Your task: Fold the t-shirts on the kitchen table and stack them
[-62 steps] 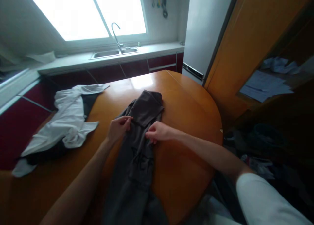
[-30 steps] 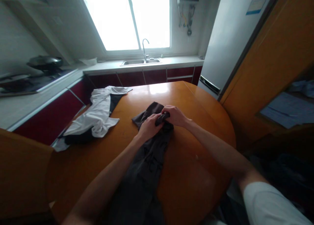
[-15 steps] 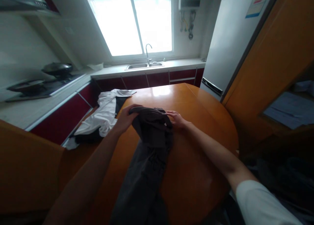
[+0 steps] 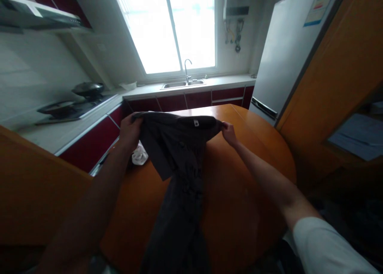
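Note:
A dark grey garment (image 4: 179,154) is stretched out between my two hands above the round orange wooden table (image 4: 239,186). My left hand (image 4: 131,130) is closed on its left end and my right hand (image 4: 228,131) pinches its right end. The top edge is pulled taut and shows a small white label. The rest of the cloth hangs down over the table toward me.
A white garment (image 4: 139,157) lies on the table behind my left arm, mostly hidden. Beyond are dark red cabinets, a counter with a sink (image 4: 182,83) under the window, a stove with pans (image 4: 74,100) at left, and a white fridge (image 4: 278,58) at right.
My hands have moved apart and lifted, spreading the bunched grey garment open between them. The view has tilted upward.

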`<action>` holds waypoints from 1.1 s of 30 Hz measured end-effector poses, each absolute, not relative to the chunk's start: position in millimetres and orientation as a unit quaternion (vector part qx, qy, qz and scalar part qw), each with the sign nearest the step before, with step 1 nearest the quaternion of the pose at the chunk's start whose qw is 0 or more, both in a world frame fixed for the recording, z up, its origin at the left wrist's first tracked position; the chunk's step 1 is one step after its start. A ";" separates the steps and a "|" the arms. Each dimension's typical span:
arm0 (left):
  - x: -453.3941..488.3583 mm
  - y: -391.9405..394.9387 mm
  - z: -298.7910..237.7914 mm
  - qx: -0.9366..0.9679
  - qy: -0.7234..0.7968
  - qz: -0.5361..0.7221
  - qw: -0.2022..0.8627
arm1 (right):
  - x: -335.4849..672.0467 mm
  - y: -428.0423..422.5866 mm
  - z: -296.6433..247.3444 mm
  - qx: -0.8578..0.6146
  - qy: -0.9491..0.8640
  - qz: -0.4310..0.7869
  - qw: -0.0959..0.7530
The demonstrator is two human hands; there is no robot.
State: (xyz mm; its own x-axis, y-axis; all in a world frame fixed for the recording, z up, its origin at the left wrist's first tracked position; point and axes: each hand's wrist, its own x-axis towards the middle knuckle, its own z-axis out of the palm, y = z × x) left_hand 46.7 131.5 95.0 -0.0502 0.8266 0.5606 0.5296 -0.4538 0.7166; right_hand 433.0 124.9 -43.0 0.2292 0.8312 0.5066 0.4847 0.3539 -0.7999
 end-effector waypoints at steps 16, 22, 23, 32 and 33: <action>11.3 117.7 169.4 0.794 0.520 0.311 -0.047 | 569.4 36.1 159.0 -0.593 -0.670 -0.119 0.430; 44.7 225.9 234.9 0.785 0.550 0.271 -0.081 | 574.3 149.6 232.5 -0.682 -0.661 -0.118 0.288; 58.2 243.6 237.2 0.778 0.555 0.281 -0.090 | 565.8 173.9 237.5 -0.697 -0.638 -0.148 0.293; 137.2 223.6 86.4 0.842 0.435 0.294 -0.127 | 479.4 229.7 121.2 -0.629 -0.741 -0.085 0.219; 134.5 208.2 60.8 0.851 0.435 0.276 -0.103 | 478.0 218.6 96.9 -0.626 -0.754 -0.056 0.190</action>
State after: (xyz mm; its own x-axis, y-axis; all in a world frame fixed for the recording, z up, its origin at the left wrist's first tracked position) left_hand 134.5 208.2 60.8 0.4695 0.6832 0.5593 0.7966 -0.6010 0.0654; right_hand 478.0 218.6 96.9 -0.1443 0.9230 0.3566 0.9656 0.2101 -0.1529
